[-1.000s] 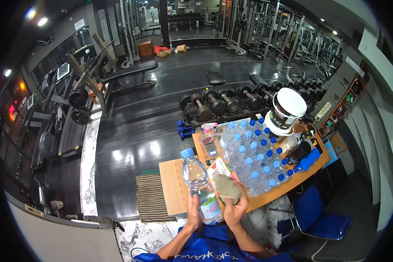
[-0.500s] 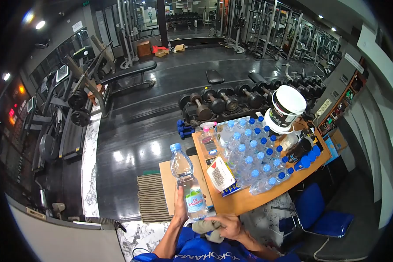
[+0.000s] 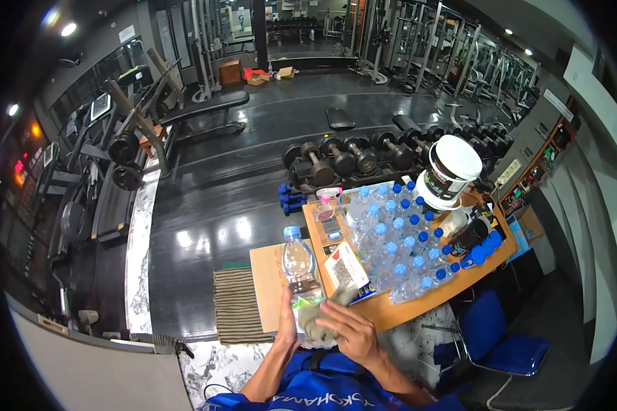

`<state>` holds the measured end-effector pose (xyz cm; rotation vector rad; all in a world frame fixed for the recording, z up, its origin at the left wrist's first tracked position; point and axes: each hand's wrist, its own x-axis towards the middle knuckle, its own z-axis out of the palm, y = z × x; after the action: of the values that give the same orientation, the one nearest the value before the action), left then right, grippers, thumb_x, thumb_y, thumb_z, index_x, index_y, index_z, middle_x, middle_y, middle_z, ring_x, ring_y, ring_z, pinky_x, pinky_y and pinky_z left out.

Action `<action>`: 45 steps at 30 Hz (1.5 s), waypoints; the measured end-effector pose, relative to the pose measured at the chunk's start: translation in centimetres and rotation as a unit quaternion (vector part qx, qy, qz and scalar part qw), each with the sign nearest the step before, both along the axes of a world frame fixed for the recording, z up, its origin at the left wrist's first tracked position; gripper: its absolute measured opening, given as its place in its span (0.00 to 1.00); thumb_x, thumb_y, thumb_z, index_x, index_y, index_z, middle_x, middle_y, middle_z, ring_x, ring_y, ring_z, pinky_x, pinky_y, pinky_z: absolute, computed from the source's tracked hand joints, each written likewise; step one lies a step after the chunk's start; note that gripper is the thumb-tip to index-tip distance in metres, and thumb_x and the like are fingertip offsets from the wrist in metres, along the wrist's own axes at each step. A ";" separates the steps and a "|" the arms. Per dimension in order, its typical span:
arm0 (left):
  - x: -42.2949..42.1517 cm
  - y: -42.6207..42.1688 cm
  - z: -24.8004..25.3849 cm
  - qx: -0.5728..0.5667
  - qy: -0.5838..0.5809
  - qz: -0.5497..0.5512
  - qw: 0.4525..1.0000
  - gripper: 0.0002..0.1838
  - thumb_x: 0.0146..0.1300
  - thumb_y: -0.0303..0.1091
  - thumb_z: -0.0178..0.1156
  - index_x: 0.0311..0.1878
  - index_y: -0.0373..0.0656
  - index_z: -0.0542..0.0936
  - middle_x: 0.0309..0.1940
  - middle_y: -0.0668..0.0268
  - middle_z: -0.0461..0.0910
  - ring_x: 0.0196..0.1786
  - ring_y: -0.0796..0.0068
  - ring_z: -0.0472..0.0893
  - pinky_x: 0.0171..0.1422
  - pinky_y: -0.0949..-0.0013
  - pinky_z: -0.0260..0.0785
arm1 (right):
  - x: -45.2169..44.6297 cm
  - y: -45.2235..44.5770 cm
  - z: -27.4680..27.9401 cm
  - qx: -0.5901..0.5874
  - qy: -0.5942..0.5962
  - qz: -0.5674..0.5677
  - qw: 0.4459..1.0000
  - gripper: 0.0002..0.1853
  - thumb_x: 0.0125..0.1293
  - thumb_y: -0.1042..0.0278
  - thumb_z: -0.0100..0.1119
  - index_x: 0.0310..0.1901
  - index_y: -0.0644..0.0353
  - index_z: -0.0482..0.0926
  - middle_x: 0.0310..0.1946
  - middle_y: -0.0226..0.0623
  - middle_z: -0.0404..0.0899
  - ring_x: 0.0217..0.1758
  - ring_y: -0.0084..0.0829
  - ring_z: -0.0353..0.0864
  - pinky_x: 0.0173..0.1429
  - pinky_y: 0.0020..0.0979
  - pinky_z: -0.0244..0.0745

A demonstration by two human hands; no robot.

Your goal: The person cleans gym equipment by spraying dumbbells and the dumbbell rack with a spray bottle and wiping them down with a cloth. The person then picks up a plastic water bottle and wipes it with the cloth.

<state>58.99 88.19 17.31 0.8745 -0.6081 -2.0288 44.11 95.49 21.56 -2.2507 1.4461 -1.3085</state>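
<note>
A clear plastic water bottle (image 3: pixel 299 263) with a light blue cap stands nearly upright in front of my chest, its lower part gripped by my left hand (image 3: pixel 287 320). My right hand (image 3: pixel 354 334) presses a grey-green cloth (image 3: pixel 313 322) against the lower side of the bottle, over its label. Most of the label is covered by the cloth. Just beyond, rows of similar bottles (image 3: pixel 391 248) with blue caps fill much of the wooden table (image 3: pixel 384 316).
On the table are a printed card (image 3: pixel 346 266), a pink-topped spray bottle (image 3: pixel 326 205) and a white bucket (image 3: pixel 452 164). A cardboard sheet (image 3: pixel 266 277) lies left of the table. A blue chair (image 3: pixel 490 325) stands right. Dumbbells (image 3: pixel 343 159) line a rack behind.
My right hand has brought the cloth up from near the bottle's base onto its label. The bottle has shifted slightly right and stands straighter.
</note>
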 end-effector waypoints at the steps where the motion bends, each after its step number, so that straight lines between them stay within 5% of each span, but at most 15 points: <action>1: 0.5 -0.3 -1.1 -0.013 -0.005 0.010 1.000 0.42 0.68 0.71 0.36 0.64 0.41 0.71 0.53 0.53 0.79 0.53 0.61 0.81 0.57 0.58 0.77 | -0.2 0.7 -0.2 0.000 0.007 0.031 0.999 0.27 0.49 0.88 0.56 0.52 0.54 0.83 0.55 0.39 0.81 0.58 0.38 0.81 0.57 0.34 0.79; 4: 1.6 -0.4 -0.6 -0.025 0.006 0.005 1.000 0.41 0.69 0.71 0.35 0.64 0.42 0.71 0.51 0.54 0.80 0.51 0.61 0.81 0.57 0.58 0.76 | -2.0 2.1 -1.4 0.156 -0.174 0.098 0.967 0.18 0.49 0.79 0.58 0.45 0.62 0.84 0.49 0.44 0.84 0.54 0.39 0.84 0.55 0.35 0.79; 5: 1.2 -0.3 0.3 -0.031 0.008 0.024 0.999 0.41 0.69 0.71 0.35 0.64 0.42 0.71 0.51 0.54 0.80 0.52 0.61 0.81 0.58 0.58 0.75 | -2.3 2.7 -1.6 0.203 -0.162 0.029 0.965 0.17 0.54 0.73 0.61 0.47 0.66 0.81 0.46 0.45 0.84 0.51 0.40 0.84 0.55 0.34 0.77; 11: 0.7 0.8 -0.6 -0.021 0.101 0.028 0.994 0.32 0.74 0.56 0.38 0.66 0.38 0.67 0.59 0.54 0.75 0.59 0.58 0.77 0.66 0.55 0.69 | -1.4 -0.8 1.1 0.208 -0.460 0.029 0.863 0.17 0.67 0.72 0.57 0.57 0.62 0.74 0.48 0.45 0.76 0.50 0.46 0.79 0.55 0.34 0.73; 14: -0.2 1.7 0.3 -0.032 0.036 0.052 0.997 0.34 0.74 0.57 0.36 0.67 0.37 0.66 0.62 0.53 0.73 0.60 0.57 0.76 0.69 0.55 0.66 | 0.2 -3.4 4.0 0.140 -0.149 -0.050 0.978 0.19 0.66 0.69 0.61 0.57 0.63 0.74 0.49 0.46 0.73 0.53 0.45 0.76 0.56 0.37 0.72; 18: 0.2 1.7 -1.3 0.011 0.083 0.008 0.996 0.37 0.75 0.61 0.36 0.70 0.38 0.62 0.64 0.55 0.70 0.64 0.60 0.74 0.70 0.58 0.65 | 1.2 -3.4 1.7 0.069 -0.162 -0.188 0.966 0.18 0.67 0.69 0.59 0.57 0.63 0.74 0.54 0.47 0.73 0.55 0.47 0.75 0.61 0.39 0.71; 19: 0.4 1.5 -3.3 0.016 0.082 0.009 0.996 0.36 0.75 0.60 0.37 0.71 0.38 0.61 0.62 0.56 0.72 0.62 0.64 0.75 0.68 0.61 0.67 | 0.6 -3.2 1.5 0.047 -0.099 -0.117 0.987 0.21 0.68 0.66 0.59 0.60 0.63 0.73 0.59 0.49 0.71 0.58 0.49 0.75 0.61 0.41 0.71; 26: 0.6 1.4 -4.2 -0.119 -0.031 0.043 0.992 0.29 0.76 0.55 0.42 0.64 0.37 0.69 0.55 0.60 0.77 0.54 0.71 0.78 0.59 0.67 0.71 | 2.9 -2.2 0.9 0.050 -0.074 -0.123 0.988 0.23 0.63 0.66 0.64 0.59 0.63 0.76 0.53 0.49 0.78 0.57 0.49 0.77 0.61 0.41 0.72; 31: 0.9 2.1 -4.2 -0.050 0.031 0.021 0.998 0.29 0.76 0.54 0.43 0.62 0.37 0.70 0.51 0.59 0.79 0.51 0.70 0.81 0.57 0.66 0.74 | 1.7 0.1 -0.1 0.028 -0.022 -0.082 0.996 0.24 0.55 0.82 0.60 0.56 0.57 0.80 0.52 0.47 0.78 0.51 0.48 0.79 0.54 0.39 0.76; 34: 1.5 1.7 -4.1 -0.056 0.018 0.008 0.998 0.36 0.71 0.63 0.45 0.62 0.36 0.70 0.51 0.55 0.80 0.49 0.65 0.83 0.53 0.62 0.78 | 0.9 2.4 -1.4 0.018 0.007 -0.031 0.999 0.24 0.55 0.81 0.62 0.55 0.53 0.82 0.50 0.40 0.80 0.45 0.42 0.80 0.50 0.37 0.78; 38: 2.0 0.7 -3.5 -0.130 -0.044 0.005 0.990 0.46 0.66 0.74 0.39 0.63 0.36 0.69 0.50 0.53 0.80 0.48 0.61 0.82 0.53 0.56 0.78 | -1.4 4.1 -2.7 0.165 -0.130 0.017 0.978 0.23 0.55 0.84 0.54 0.53 0.61 0.81 0.48 0.43 0.82 0.46 0.46 0.83 0.52 0.38 0.78; 42: 1.1 1.4 -2.9 -0.032 0.029 0.028 0.999 0.42 0.69 0.69 0.36 0.65 0.37 0.69 0.49 0.53 0.80 0.46 0.60 0.83 0.51 0.57 0.78 | -1.1 0.2 -2.0 0.046 -0.225 -0.109 0.967 0.19 0.57 0.81 0.52 0.52 0.69 0.77 0.47 0.48 0.81 0.46 0.41 0.83 0.51 0.33 0.76; 45: 0.5 2.2 -2.2 -0.007 0.029 0.040 0.999 0.41 0.70 0.67 0.34 0.65 0.38 0.69 0.52 0.53 0.79 0.49 0.61 0.82 0.53 0.57 0.77 | 1.3 -3.1 1.5 0.039 -0.150 -0.109 0.982 0.21 0.59 0.85 0.48 0.56 0.70 0.75 0.50 0.50 0.78 0.53 0.48 0.79 0.57 0.36 0.74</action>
<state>59.44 90.36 15.12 0.8158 -0.5461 -1.9676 45.38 92.42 23.02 -1.7909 1.6286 -1.5457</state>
